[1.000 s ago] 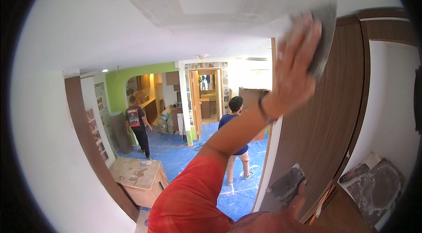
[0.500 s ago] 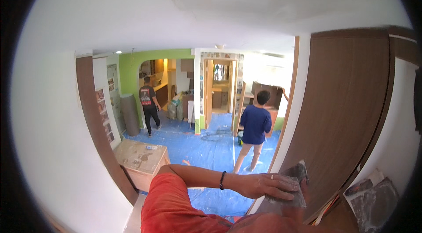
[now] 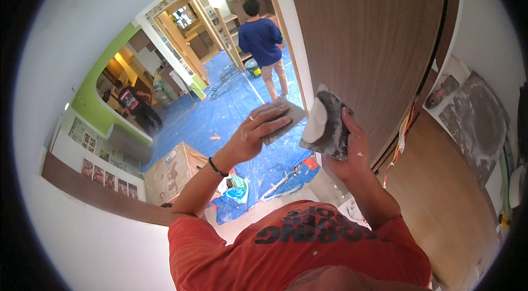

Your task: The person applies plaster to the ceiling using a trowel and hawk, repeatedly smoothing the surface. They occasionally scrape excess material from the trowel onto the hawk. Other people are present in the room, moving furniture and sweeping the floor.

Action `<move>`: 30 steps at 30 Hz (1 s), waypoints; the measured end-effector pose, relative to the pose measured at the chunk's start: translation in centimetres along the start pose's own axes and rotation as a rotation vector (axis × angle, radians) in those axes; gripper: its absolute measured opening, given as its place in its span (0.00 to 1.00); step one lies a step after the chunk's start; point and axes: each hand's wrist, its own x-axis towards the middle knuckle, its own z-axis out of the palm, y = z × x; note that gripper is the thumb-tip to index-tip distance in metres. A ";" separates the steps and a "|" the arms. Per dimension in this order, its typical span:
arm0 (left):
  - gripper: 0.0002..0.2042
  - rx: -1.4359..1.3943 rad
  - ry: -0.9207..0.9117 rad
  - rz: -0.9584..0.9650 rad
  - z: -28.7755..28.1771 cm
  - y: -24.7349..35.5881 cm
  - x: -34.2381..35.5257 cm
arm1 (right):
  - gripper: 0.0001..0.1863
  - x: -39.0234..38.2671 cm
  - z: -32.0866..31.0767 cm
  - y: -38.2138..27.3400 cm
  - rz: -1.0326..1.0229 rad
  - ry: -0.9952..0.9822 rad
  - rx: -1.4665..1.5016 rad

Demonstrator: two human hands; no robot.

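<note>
My left hand (image 3: 254, 132), dusted with white, grips a flat grey putty blade (image 3: 292, 117) above the blue-sheeted floor. Just to its right, my right hand (image 3: 352, 148) holds a wider dark scraper (image 3: 336, 129) smeared with grey, bearing a thick lump of white putty (image 3: 314, 120) along its left side. The two tools are close, with a narrow gap visible between them.
A brown wooden panel (image 3: 363, 27) rises at right, beside a putty-smeared grey board (image 3: 471, 126). Below left stands a dusty wooden box (image 3: 168, 175). Beyond, one person in blue (image 3: 261, 41) and another in black (image 3: 137, 104) are on blue sheeting (image 3: 217, 115).
My left hand came down from the ceiling with its blade to beside my right hand's scraper; both are now raised mid-view, white putty showing. The view tipped downward and rotated.
</note>
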 end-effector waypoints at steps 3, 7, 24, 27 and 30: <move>0.28 0.398 0.088 0.056 -5.2 -1.4 0.2 | 0.22 0.4 -0.6 -0.8 -0.074 -0.040 -0.072; 0.24 0.814 1.105 0.108 -17.4 1.2 3.0 | 0.26 2.7 -3.1 -0.4 -0.184 -0.042 -0.085; 0.34 1.455 1.959 0.248 -33.5 11.9 30.0 | 0.24 3.9 -6.0 -1.3 -0.202 0.076 -0.054; 0.34 1.375 1.787 0.119 -26.8 10.8 36.4 | 0.24 3.5 -6.7 -1.6 -0.282 0.021 -0.139; 0.31 1.336 1.667 0.536 -22.8 9.3 38.5 | 0.23 2.8 -6.8 -1.8 -0.268 0.079 -0.116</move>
